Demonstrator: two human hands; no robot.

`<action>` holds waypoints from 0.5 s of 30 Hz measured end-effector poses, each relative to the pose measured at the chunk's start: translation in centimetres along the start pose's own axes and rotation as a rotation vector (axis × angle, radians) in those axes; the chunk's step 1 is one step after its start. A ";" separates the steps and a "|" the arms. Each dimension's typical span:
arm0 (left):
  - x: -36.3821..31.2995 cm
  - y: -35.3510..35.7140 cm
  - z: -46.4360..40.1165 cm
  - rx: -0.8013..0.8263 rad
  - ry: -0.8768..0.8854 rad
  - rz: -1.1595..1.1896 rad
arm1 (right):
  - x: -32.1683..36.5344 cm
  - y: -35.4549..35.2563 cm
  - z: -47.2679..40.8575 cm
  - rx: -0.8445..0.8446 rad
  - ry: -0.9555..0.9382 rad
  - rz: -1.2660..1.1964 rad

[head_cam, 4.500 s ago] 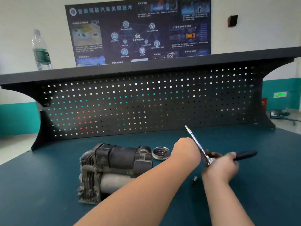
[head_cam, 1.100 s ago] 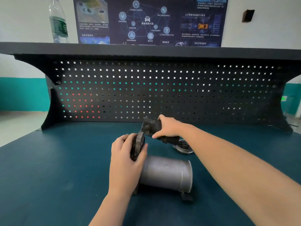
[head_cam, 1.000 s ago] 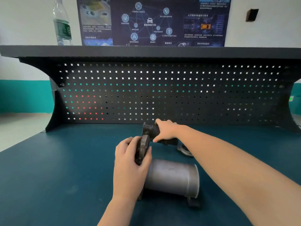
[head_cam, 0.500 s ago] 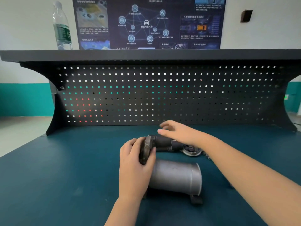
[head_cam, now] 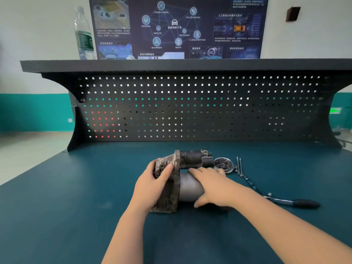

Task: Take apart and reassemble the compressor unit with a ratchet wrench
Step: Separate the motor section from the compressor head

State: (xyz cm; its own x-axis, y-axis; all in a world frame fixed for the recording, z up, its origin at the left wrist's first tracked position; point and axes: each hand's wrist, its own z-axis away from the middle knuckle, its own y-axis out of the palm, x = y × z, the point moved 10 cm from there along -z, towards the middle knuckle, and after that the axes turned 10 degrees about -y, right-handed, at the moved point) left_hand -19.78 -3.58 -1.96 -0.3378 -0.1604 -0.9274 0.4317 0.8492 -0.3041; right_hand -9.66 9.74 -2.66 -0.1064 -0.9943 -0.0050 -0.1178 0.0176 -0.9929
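Reassembly looks to be the step in hand, judging by how the parts are lying; the compressor unit [head_cam: 177,180] is sitting on its side near the middle of the bench [head_cam: 57,216], its finned end housing [head_cam: 168,189] facing nine o'clock and its grey cylinder [head_cam: 188,188] running toward three o'clock. The left hand [head_cam: 152,184] is gripping the end housing, thumb hooked over its top edge and fingers wrapped around the far face; the right hand [head_cam: 211,184] is lying over the cylinder with its fingers [head_cam: 196,171] fairly straight across the top and the thumb tucked under at six o'clock, so it is cupping and pressing rather than clenching. A black motor section [head_cam: 194,159] is resting just beyond the cylinder at twelve o'clock, touching the housing; whether it is seated or only laid against it, I cannot tell. At about two o'clock from the unit a round metal cap [head_cam: 222,164] is lying flat, with two long bolts [head_cam: 239,165] just beside it; the ratchet wrench [head_cam: 282,201] is lying untouched at three to four o'clock, its black handle pointing away from the unit. The next move is probably calling for the cylinder to be pushed square into the housing and held there, then one hand freed to fetch the bolts and the wrench; a crooked seat would likely be making the bolts bind.
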 end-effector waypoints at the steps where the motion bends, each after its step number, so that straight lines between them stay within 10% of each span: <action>1: 0.2 -0.4 0.2 -0.010 -0.012 0.017 | -0.3 0.0 -0.3 -0.009 -0.009 -0.022; 8: 1.6 -4.6 2.7 -0.148 -0.086 0.123 | -0.7 -0.8 0.1 -0.250 0.226 -0.058; 12: 0.5 -5.9 5.6 -0.168 -0.057 0.042 | 0.9 -1.5 3.3 -0.714 0.284 -1.004; 15: -0.1 -5.3 8.5 -0.170 -0.064 -0.045 | 4.4 -2.1 2.6 -0.653 0.134 -1.243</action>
State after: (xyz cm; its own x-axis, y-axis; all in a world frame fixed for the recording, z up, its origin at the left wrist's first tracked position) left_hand -14.92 -12.31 -2.06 -0.2968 -0.2270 -0.9275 0.2679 0.9125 -0.3091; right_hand -7.27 5.04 -0.93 0.3170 -0.3799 0.8690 -0.6291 -0.7699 -0.1071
